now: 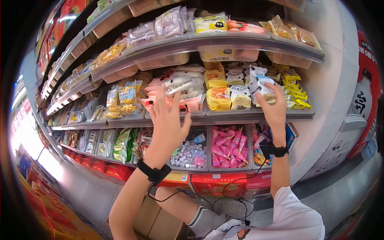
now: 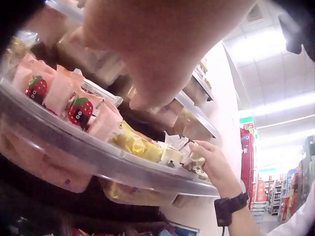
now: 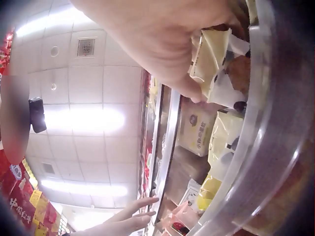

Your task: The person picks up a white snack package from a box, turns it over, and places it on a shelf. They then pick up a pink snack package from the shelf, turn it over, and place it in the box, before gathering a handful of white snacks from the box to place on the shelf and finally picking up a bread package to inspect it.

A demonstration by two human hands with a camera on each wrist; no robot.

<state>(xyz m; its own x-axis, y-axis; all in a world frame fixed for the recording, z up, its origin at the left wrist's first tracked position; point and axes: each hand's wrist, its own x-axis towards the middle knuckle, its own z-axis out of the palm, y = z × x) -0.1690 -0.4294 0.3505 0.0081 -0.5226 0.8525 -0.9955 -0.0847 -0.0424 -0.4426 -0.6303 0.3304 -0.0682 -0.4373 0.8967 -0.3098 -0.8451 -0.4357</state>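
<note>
lining a shop aisle, curved metal shelves (image 1: 224, 44) carry bagged snacks under a white tiled ceiling (image 3: 93, 83) with strip lights, and a grey floor (image 1: 340, 192) lies below. two hands are raised to the same tier. the left hand (image 1: 168, 120) has its fingers straight and spread apart against the pink packets (image 1: 196, 105). the right hand (image 1: 276, 106) has fingers and thumb clamped on one white-and-blue packet (image 1: 259, 80), held up at the shelf front. each wrist wears one black strap (image 1: 154, 173). two clear bins (image 1: 228, 146) of wrapped sweets sit beneath, and one cardboard box (image 1: 160, 224) sits by the knees.
</note>
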